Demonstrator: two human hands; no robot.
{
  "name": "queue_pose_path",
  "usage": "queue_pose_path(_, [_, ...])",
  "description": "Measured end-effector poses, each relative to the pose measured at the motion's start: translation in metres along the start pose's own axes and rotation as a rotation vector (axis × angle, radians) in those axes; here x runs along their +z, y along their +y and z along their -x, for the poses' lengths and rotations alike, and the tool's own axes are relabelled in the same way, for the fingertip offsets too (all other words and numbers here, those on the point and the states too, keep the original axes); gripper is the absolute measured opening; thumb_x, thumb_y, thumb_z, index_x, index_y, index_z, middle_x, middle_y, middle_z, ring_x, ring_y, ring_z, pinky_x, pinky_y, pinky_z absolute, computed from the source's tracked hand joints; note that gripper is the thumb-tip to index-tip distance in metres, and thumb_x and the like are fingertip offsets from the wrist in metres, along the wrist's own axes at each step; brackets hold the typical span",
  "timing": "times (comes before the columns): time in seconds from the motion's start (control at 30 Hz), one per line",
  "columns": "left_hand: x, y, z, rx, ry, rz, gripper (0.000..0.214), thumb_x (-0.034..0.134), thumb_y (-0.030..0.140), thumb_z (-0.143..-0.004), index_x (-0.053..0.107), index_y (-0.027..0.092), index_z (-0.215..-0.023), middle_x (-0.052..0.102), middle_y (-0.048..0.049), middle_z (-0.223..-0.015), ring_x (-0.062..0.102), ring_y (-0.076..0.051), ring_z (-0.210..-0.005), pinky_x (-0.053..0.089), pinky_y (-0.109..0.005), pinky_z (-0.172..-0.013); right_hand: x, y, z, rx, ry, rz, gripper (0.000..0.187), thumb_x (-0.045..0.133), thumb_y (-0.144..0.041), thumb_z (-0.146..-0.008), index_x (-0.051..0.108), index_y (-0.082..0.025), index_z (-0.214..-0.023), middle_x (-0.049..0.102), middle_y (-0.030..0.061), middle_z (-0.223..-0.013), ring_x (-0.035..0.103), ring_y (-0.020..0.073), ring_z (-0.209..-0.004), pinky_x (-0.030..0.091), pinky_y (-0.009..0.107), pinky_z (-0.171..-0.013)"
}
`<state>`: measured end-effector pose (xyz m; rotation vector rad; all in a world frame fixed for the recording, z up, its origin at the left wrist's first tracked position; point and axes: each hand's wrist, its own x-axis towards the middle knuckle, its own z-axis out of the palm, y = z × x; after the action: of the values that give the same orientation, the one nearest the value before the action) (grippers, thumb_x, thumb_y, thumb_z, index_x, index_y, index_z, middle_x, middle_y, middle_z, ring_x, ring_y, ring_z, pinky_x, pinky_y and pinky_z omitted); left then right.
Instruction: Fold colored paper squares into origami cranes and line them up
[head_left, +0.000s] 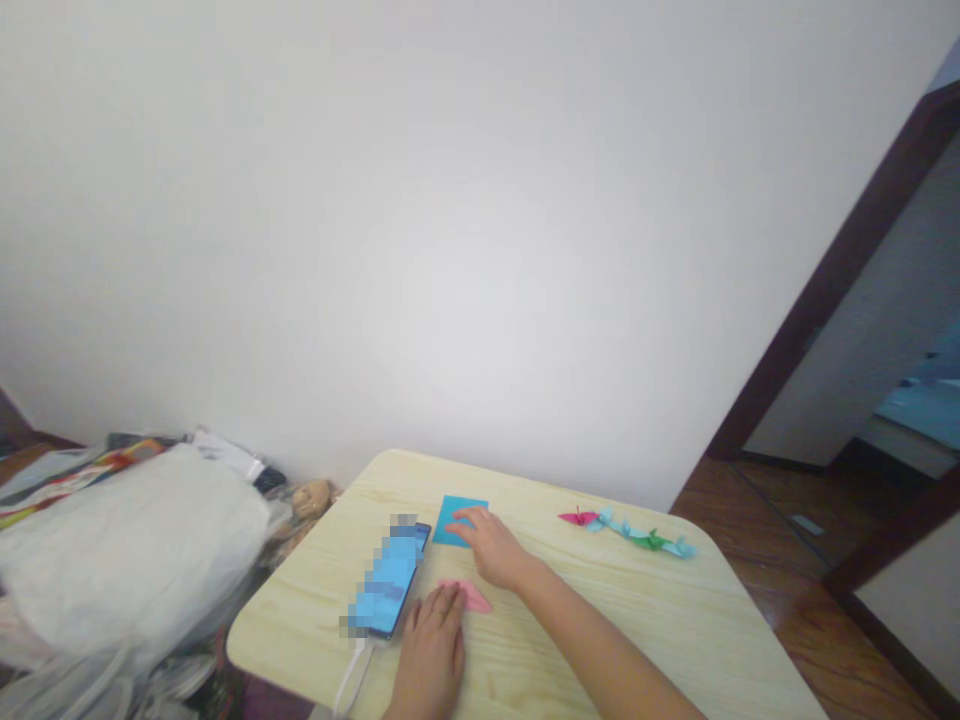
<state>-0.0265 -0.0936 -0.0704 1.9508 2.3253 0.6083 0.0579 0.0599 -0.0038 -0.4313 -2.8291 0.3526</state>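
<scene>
My left hand lies flat on the table, fingers extended, with its fingertips resting on a folded piece of pink paper. My right hand reaches over the lower right part of a blue square of paper, fingers apart. Whether its fingertips touch the blue sheet, I cannot tell. Just left of both hands is a smartphone with a lit screen, partly blurred out. Part of the pink paper is hidden under my left fingers.
Several folded paper cranes, including a pink one and a green one, sit in a row at the table's back right. A white cable runs from the phone over the front edge. Large white bags crowd the left side.
</scene>
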Motion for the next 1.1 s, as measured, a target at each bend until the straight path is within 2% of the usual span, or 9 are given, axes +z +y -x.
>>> queue_pose_path(0.1, [-0.004, 0.002, -0.012, 0.090, -0.044, 0.111, 0.047, 0.041, 0.008, -0.077, 0.053, 0.025, -0.119, 0.053, -0.0058, -0.129, 0.044, -0.023, -0.120, 0.030, -0.047, -0.100, -0.004, 0.013, 0.024, 0.035, -0.013, -0.020, 0.044, 0.041, -0.002, -0.078, 0.055, -0.022, -0.115, 0.057, 0.0059, -0.114, 0.045, 0.0180, -0.109, 0.035, 0.031, -0.092])
queue_pose_path(0.2, [-0.008, 0.007, -0.026, 0.171, -0.058, 0.174, 0.035, 0.045, 0.023, -0.083, 0.055, 0.029, -0.117, 0.055, -0.0059, -0.126, 0.046, -0.023, -0.117, 0.031, -0.045, -0.099, -0.008, 0.023, 0.051, 0.074, -0.021, -0.033, 0.036, 0.042, -0.005, -0.080, 0.061, -0.020, -0.107, 0.063, 0.0049, -0.105, 0.050, 0.0172, -0.102, 0.036, 0.029, -0.090])
queue_pose_path(0.27, [-0.009, 0.013, -0.035, 0.200, -0.065, 0.194, 0.032, 0.051, 0.031, -0.081, 0.059, 0.030, -0.112, 0.057, -0.0065, -0.122, 0.047, -0.024, -0.114, 0.032, -0.044, -0.097, -0.011, 0.027, 0.067, 0.099, -0.023, -0.040, 0.034, 0.043, -0.006, -0.080, 0.062, -0.020, -0.104, 0.064, 0.0043, -0.102, 0.052, 0.0170, -0.099, 0.037, 0.029, -0.089])
queue_pose_path(0.33, [-0.010, 0.020, -0.044, 0.225, -0.081, 0.214, 0.027, 0.055, 0.032, -0.079, 0.063, 0.030, -0.105, 0.060, -0.0069, -0.113, 0.049, -0.025, -0.109, 0.035, -0.043, -0.093, -0.014, 0.029, 0.081, 0.124, -0.019, -0.046, 0.034, 0.043, -0.006, -0.079, 0.063, -0.021, -0.102, 0.065, 0.0037, -0.101, 0.053, 0.0167, -0.098, 0.037, 0.028, -0.088])
queue_pose_path(0.43, [-0.012, 0.031, -0.058, 0.285, -0.134, 0.264, 0.023, 0.048, 0.027, -0.083, 0.067, 0.028, -0.094, 0.065, -0.0052, -0.100, 0.054, -0.023, -0.099, 0.038, -0.039, -0.088, -0.019, 0.033, 0.099, 0.161, -0.004, -0.052, 0.033, 0.044, -0.005, -0.079, 0.064, -0.021, -0.101, 0.066, 0.0032, -0.099, 0.053, 0.0166, -0.097, 0.037, 0.028, -0.088])
queue_pose_path(0.57, [-0.019, 0.042, -0.073, 0.405, -0.242, 0.359, 0.026, 0.044, 0.028, -0.085, 0.069, 0.028, -0.090, 0.069, -0.0027, -0.097, 0.059, -0.020, -0.094, 0.042, -0.033, -0.084, -0.024, 0.033, 0.117, 0.186, 0.010, -0.061, 0.028, 0.047, -0.010, -0.080, 0.064, -0.021, -0.099, 0.066, 0.0030, -0.097, 0.055, 0.0168, -0.094, 0.037, 0.028, -0.086])
queue_pose_path(0.77, [-0.030, 0.047, -0.076, 0.547, -0.338, 0.439, 0.027, 0.043, 0.029, -0.086, 0.067, 0.031, -0.097, 0.068, -0.0001, -0.107, 0.057, -0.018, -0.103, 0.037, -0.033, -0.094, -0.022, 0.024, 0.131, 0.163, 0.030, -0.091, 0.020, 0.057, -0.020, -0.080, 0.064, -0.024, -0.099, 0.066, -0.0002, -0.099, 0.055, 0.0142, -0.095, 0.036, 0.025, -0.087])
queue_pose_path(0.93, [-0.020, 0.039, -0.074, 0.490, -0.297, 0.419, 0.027, 0.049, 0.033, -0.083, 0.061, 0.028, -0.107, 0.065, -0.0032, -0.109, 0.055, -0.019, -0.103, 0.039, -0.033, -0.091, -0.012, 0.021, 0.129, 0.163, 0.053, -0.077, 0.014, 0.054, -0.028, -0.085, 0.065, -0.027, -0.094, 0.067, -0.0016, -0.094, 0.056, 0.0133, -0.090, 0.036, 0.024, -0.083])
queue_pose_path(1.1, [-0.010, 0.034, -0.074, 0.436, -0.258, 0.362, 0.024, 0.045, 0.030, -0.085, 0.068, 0.024, -0.086, 0.067, -0.0041, -0.090, 0.057, -0.019, -0.088, 0.040, -0.031, -0.082, -0.002, 0.017, 0.127, 0.191, 0.079, -0.019, 0.017, 0.051, -0.033, -0.087, 0.067, -0.027, -0.091, 0.067, 0.0017, -0.089, 0.054, 0.0171, -0.088, 0.036, 0.029, -0.080])
